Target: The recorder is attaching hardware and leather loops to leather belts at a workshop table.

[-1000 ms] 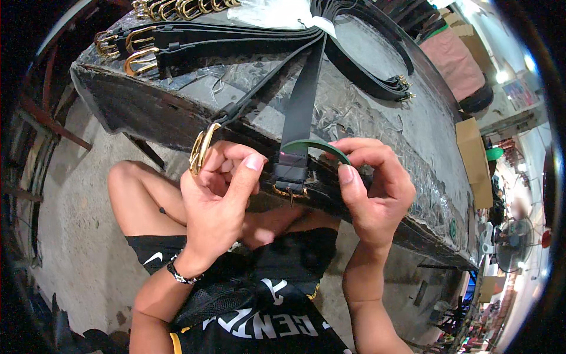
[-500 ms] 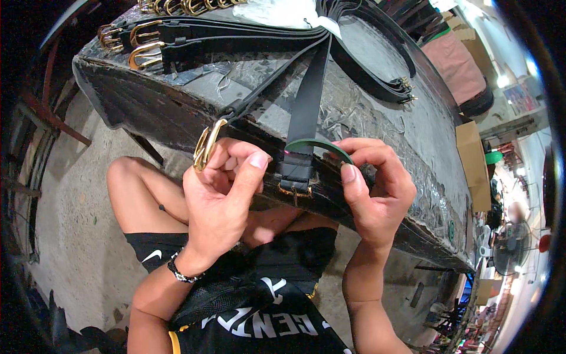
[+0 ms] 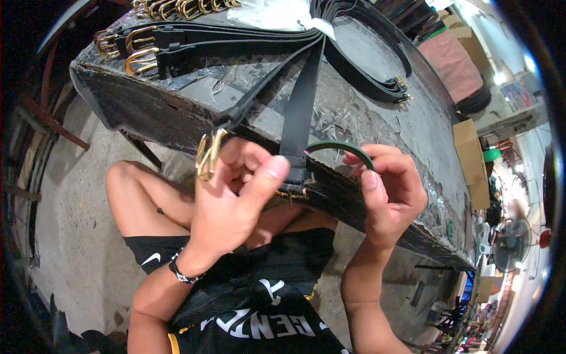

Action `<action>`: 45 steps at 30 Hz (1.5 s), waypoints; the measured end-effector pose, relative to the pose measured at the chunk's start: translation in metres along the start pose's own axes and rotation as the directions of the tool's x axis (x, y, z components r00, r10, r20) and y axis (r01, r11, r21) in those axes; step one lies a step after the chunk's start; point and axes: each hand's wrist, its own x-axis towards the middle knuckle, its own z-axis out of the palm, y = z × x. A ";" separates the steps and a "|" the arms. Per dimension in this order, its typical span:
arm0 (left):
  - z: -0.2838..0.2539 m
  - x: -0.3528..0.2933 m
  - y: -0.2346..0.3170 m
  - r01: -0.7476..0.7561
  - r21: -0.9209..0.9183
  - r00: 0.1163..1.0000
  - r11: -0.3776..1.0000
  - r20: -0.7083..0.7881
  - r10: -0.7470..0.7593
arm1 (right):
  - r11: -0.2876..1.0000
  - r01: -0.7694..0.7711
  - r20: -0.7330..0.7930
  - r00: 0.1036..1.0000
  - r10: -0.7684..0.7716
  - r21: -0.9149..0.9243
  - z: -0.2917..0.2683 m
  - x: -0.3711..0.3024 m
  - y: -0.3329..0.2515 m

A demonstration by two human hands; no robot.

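A black belt (image 3: pixel 298 112) hangs from a tied bundle over the table's near edge, its small gold buckle (image 3: pixel 292 192) at the lower end. In my right hand (image 3: pixel 392 192), thumb and forefinger pinch a thin, curved dark green strip (image 3: pixel 339 144). The strip's pinkish tip is at the hanging belt, just above its keeper loops. My left hand (image 3: pixel 236 189) is closed left of that belt, thumb against curled fingers; what it pinches, if anything, cannot be made out. Beside its knuckles hangs a large gold buckle (image 3: pixel 210 154) on a second black belt (image 3: pixel 250 91).
Several black belts (image 3: pixel 236 44) with gold buckles lie on the plastic-covered table (image 3: pixel 377 127), gathered by a white tie (image 3: pixel 323 27). More buckle ends (image 3: pixel 404 89) lie at the right. Cardboard (image 3: pixel 470 162) and a fan (image 3: pixel 512 245) stand beyond the table.
My right hand has shifted right with the green strip, whose tip now lies at the hanging belt's right edge. My left hand has moved slightly right, its thumb closer to that belt.
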 end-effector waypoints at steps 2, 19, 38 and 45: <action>0.007 0.005 -0.010 -0.030 0.066 0.999 0.997 0.032 0.028 | 1.000 -0.017 -0.043 0.999 0.018 0.022 -0.003 -0.002 -0.001; 0.010 0.005 -0.019 -0.013 0.170 0.999 0.985 0.047 0.006 | 0.999 -0.019 0.011 1.000 0.020 -0.043 -0.003 -0.004 0.004; -0.001 0.002 -0.007 0.137 0.005 0.982 0.990 0.130 -0.137 | 0.998 0.010 0.086 0.996 -0.004 -0.069 -0.008 -0.006 0.007; -0.002 0.001 -0.010 0.120 0.008 0.985 0.993 0.124 -0.120 | 0.997 0.004 0.094 0.996 0.002 -0.072 -0.008 -0.006 0.007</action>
